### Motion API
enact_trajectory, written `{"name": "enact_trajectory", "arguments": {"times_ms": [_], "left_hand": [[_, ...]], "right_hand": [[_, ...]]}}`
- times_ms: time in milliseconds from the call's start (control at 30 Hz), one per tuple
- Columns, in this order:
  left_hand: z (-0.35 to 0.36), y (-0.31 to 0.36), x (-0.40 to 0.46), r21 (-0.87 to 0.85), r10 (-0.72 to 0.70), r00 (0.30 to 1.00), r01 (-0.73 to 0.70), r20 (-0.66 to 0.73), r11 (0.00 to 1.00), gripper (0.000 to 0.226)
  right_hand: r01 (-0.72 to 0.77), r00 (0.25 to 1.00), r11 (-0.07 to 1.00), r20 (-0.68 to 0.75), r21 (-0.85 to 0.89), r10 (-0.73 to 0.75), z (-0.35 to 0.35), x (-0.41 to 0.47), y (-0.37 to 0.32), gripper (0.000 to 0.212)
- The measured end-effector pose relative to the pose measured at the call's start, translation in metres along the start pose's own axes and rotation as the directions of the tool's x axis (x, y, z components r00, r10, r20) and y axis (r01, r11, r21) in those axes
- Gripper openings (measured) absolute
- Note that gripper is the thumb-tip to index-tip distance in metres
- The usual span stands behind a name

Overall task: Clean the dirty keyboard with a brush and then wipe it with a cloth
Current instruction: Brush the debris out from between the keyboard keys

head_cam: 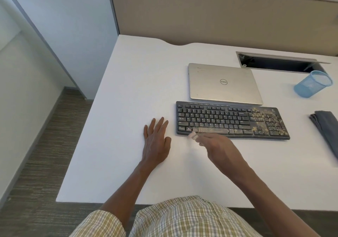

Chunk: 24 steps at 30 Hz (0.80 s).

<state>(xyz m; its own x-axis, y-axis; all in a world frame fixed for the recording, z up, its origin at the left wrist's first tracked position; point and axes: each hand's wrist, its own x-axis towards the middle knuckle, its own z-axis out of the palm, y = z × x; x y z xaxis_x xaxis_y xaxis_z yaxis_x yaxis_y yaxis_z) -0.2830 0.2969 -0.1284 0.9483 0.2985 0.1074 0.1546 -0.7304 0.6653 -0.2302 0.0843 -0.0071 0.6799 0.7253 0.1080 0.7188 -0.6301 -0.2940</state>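
Head view. White desk (128, 90) carries a black full-size keyboard (232, 120), lying flat near the middle-right. Tan dust and crumbs cover its number pad at the right end and the space bar along the near edge; the letter keys at left look cleaner.

Right hand (219, 149) sits just in front of the keyboard's near edge. Grip: fingers pinched round a small pale brush (193, 135), which is blurred; its tip meets the keyboard at the left end of the space bar.

Left hand (156, 142) lies flat on the desk just left of the keyboard, palm down, fingers spread, grip released, holding nothing.

Folded dark grey cloth (327, 127) lies on the desk well to the right of the keyboard, untouched.

Closed silver laptop (223, 84) lies just behind the keyboard. Blue mesh pen cup (312, 84) stands to its right, beside a rectangular cable opening (279, 63) in the desk.
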Motion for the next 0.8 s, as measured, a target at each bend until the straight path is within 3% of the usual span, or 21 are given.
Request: {"name": "enact_trajectory", "arguments": {"times_ms": [167, 233, 300, 367, 500, 600, 700, 800], "left_hand": [[0.004, -0.004, 0.001, 0.101, 0.014, 1.0, -0.016, 0.017, 0.995, 0.067], [0.005, -0.004, 0.002, 0.144, 0.014, 0.999, -0.019, 0.03, 0.989, 0.066], [0.006, -0.003, 0.004, 0.185, -0.004, 0.999, -0.004, 0.041, 0.983, 0.066], [0.006, 0.0, 0.005, 0.206, -0.028, 0.998, 0.017, 0.052, 0.978, 0.066], [0.004, 0.004, 0.005, 0.207, -0.038, 0.998, 0.027, 0.051, 0.978, 0.058], [0.004, 0.004, 0.005, 0.221, -0.029, 0.999, 0.02, 0.037, 0.975, 0.054], [0.005, 0.003, 0.005, 0.224, -0.024, 0.999, 0.017, 0.03, 0.974, 0.052], [0.005, 0.003, 0.005, 0.235, -0.022, 0.999, 0.016, 0.025, 0.972, 0.055]], "right_hand": [[0.056, 0.998, 0.998, 0.026, 0.017, -0.057, 0.005, 0.01, -0.006, 0.025], [-0.021, 1.0, 1.0, 0.01, -0.014, 0.021, 0.006, 0.002, 0.001, 0.032], [-0.086, 0.995, 0.996, -0.052, -0.005, 0.086, 0.004, -0.001, 0.004, 0.022], [-0.147, 0.974, 0.986, -0.161, 0.078, 0.158, -0.001, 0.006, -0.001, 0.007], [-0.285, 0.87, 0.903, -0.308, 0.321, 0.384, -0.003, 0.033, -0.012, 0.002], [-0.315, 0.86, 0.882, -0.288, 0.35, 0.421, 0.005, 0.045, -0.017, 0.004], [-0.369, 0.884, 0.884, -0.185, 0.286, 0.429, 0.009, 0.044, -0.02, 0.005], [-0.403, 0.878, 0.849, -0.119, 0.342, 0.465, 0.004, 0.043, -0.018, 0.005]]}}
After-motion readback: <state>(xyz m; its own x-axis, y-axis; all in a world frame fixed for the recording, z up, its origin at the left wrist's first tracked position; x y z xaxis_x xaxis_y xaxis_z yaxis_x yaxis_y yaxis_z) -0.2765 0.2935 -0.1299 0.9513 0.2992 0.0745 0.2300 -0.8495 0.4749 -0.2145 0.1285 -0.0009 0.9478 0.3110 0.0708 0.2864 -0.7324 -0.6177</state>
